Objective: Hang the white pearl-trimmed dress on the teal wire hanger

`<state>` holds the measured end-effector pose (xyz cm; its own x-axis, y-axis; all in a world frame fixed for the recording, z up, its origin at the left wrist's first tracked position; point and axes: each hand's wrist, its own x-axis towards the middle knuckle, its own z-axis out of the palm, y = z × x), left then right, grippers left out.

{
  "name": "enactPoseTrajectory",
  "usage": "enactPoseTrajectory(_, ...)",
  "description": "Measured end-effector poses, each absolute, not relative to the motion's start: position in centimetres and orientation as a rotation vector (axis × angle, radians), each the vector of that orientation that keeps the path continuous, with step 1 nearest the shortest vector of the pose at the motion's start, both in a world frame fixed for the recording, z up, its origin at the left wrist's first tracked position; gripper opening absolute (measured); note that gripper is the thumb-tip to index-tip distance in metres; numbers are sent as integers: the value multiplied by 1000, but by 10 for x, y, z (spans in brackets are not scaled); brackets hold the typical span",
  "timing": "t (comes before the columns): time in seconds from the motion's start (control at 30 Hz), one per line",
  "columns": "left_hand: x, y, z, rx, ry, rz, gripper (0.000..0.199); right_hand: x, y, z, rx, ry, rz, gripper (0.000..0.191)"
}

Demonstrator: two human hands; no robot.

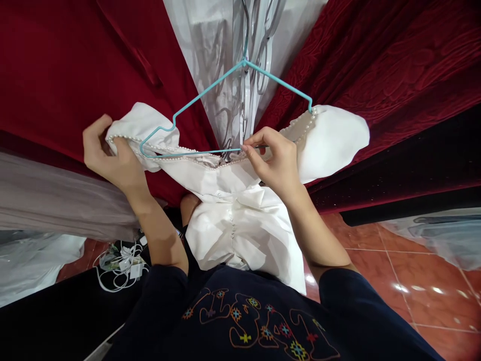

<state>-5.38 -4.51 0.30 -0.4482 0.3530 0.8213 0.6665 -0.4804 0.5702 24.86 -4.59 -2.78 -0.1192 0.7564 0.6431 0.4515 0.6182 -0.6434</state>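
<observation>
A white dress (240, 225) with puffed sleeves and a pearl-beaded neckline hangs before me, its lower part bunched near my lap. Inside its neckline is a light-blue wire hanger (208, 89), whose right shoulder end meets the beaded edge of the right sleeve (334, 143). My left hand (114, 158) is closed on the beaded edge of the left sleeve (145, 120), beside the hanger's left end. With thumb and forefinger, my right hand (276, 158) pinches the hanger's lower bar near its middle. Part of that bar is hidden behind the right hand.
Dark red fabric (124, 55) hangs at the left, and patterned red fabric (383, 60) at the right. White hangers (267, 60) crowd between them. White cables and a charger (126, 265) lie on a black surface at lower left. The floor has red tiles (406, 271).
</observation>
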Motion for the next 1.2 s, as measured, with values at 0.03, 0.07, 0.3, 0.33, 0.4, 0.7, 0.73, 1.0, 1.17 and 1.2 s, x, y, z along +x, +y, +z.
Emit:
enactPoseTrajectory(0.03,-54,-47,-7,-1412,-1495,-2000,43,248,-46,-28,-985,-1752,363,11)
enactPoseTrajectory(0.07,-53,-49,-17,-1336,-1535,-1999,38,247,-45,-28,-982,-1744,370,11)
enactPoseTrajectory(0.3,10,-55,-82,-1480,-1633,-2426,15,244,-44,-30,-990,-1724,385,13)
enactPoseTrajectory(0.33,22,-55,-85,-1530,-1629,-2459,15,244,-45,-30,-993,-1725,382,13)
enactPoseTrajectory(0.4,44,-57,-87,-1627,-1599,-2533,16,244,-46,-30,-997,-1725,374,12)
enactPoseTrajectory(0.7,67,-57,-76,-1507,-1595,-3145,31,243,-48,-31,-984,-1720,366,13)
enactPoseTrajectory(0.73,67,-57,-75,-1498,-1612,-3257,33,243,-48,-31,-983,-1720,366,14)
enactPoseTrajectory(1.0,87,-61,-54,-1594,-1351,-3520,24,237,-50,-30,-959,-1697,293,10)
enactPoseTrajectory(1.17,92,-55,-50,-1445,-1352,-3501,20,255,-67,-23,-908,-1418,5,6)
enactPoseTrajectory(1.2,92,-54,-50,-1446,-1339,-3506,21,263,-70,-22,-947,-1345,-55,11)
